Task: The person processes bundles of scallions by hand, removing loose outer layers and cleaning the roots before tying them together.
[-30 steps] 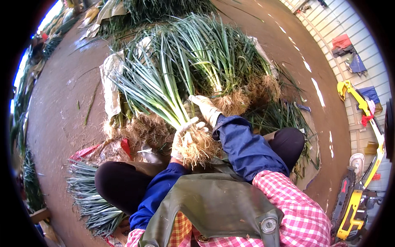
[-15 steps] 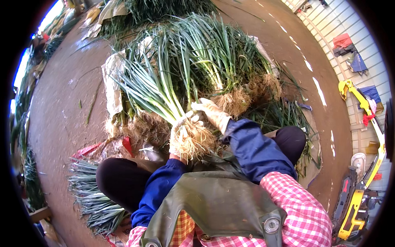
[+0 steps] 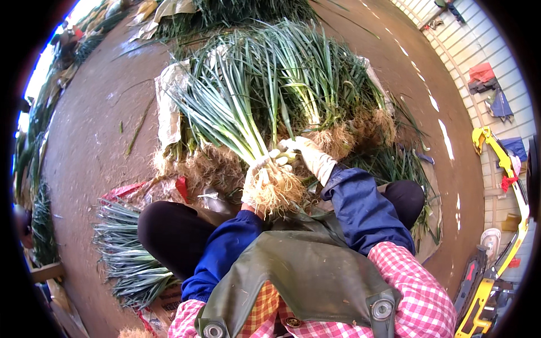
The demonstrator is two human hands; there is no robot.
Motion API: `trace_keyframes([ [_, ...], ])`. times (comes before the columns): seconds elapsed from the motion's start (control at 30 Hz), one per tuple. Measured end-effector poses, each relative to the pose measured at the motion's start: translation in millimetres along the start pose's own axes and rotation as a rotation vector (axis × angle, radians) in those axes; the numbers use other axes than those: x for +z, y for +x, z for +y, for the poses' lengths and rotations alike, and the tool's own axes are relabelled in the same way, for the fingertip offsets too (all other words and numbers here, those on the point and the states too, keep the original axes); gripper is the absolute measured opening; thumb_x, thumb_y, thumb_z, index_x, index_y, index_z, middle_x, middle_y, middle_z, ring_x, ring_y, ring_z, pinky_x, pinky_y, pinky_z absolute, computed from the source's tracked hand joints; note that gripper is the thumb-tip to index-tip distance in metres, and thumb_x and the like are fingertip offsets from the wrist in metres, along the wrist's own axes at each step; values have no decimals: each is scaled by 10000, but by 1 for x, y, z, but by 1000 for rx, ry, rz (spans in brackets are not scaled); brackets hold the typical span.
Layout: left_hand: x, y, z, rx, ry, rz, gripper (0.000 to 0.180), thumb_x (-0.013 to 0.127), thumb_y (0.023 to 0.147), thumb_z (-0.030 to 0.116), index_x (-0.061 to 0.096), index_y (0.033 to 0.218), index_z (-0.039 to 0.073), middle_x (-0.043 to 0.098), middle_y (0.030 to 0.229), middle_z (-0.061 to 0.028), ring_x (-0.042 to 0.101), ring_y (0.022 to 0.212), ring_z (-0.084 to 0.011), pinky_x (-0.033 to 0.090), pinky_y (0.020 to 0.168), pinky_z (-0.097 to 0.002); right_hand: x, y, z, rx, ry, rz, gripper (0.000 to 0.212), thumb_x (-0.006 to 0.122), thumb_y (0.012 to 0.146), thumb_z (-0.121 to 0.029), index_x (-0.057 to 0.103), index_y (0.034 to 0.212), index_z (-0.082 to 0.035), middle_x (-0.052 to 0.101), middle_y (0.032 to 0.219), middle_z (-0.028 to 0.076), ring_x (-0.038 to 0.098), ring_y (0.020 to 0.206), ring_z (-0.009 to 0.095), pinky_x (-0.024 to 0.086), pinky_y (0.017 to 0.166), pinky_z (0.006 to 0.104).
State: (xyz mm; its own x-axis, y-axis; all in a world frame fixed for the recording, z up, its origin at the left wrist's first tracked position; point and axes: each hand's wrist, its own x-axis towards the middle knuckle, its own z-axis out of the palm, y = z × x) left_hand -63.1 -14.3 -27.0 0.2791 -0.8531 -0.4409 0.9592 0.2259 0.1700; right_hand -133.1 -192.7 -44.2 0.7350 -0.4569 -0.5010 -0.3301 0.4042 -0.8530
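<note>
My left hand point(image 3: 251, 185), in a pale glove, is closed around a bunch of green onions point(image 3: 248, 127) just above their bushy tan roots point(image 3: 276, 188). The leaves fan away from me toward the far left. My right hand point(image 3: 315, 159), also gloved, is closed at the right side of the bunch, its fingertips pinching the base of a green onion stalk point(image 3: 284, 121). The exact grip of those fingertips is partly hidden. Beyond both hands lies a large heap of green onions point(image 3: 338, 73), roots toward me.
A bundle of green onions point(image 3: 127, 248) lies by my left knee, near a red-edged sack point(image 3: 149, 188). Loose leaves point(image 3: 389, 169) spread past my right knee. Another leafy heap point(image 3: 242, 14) is at the back. A yellow toy-like excavator point(image 3: 510, 186) stands along the right wall.
The whole view has shifted slightly, so everything sits farther right. Both hands stay at the bunch; the right fingertips remain close against the stalks' base.
</note>
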Motion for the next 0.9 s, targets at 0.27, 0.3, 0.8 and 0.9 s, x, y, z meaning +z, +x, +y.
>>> trace_keyframes([
  [0.27,-5,-7,-3,3,-29,21,234,602,878,190,577,1060,44,625,871,-91,608,753,-223,531,670,-339,7,-2,6,273,62,-344,290,654,888,-349,642,925,-62,548,719,-45,472,558,42,382,465,179],
  [0.3,-4,-6,-4,0,-30,17,232,602,878,189,578,1056,43,626,868,-92,610,749,-223,532,668,-338,-5,4,12,336,286,-458,243,628,911,-251,619,993,-23,530,718,-53,461,555,34,390,467,175],
  [0.8,-16,-1,-3,25,-83,57,195,608,872,165,589,997,16,643,821,-101,631,696,-221,548,634,-324,17,-11,-13,-239,-552,-206,188,548,925,-202,622,931,-29,633,809,39,606,755,146,475,626,295],
  [0.9,-16,3,-3,23,-102,63,189,609,871,160,591,985,11,646,812,-102,636,685,-220,552,627,-321,14,-16,-16,-450,-989,-219,261,551,877,-288,651,979,-69,655,834,116,616,758,246,472,688,343],
])
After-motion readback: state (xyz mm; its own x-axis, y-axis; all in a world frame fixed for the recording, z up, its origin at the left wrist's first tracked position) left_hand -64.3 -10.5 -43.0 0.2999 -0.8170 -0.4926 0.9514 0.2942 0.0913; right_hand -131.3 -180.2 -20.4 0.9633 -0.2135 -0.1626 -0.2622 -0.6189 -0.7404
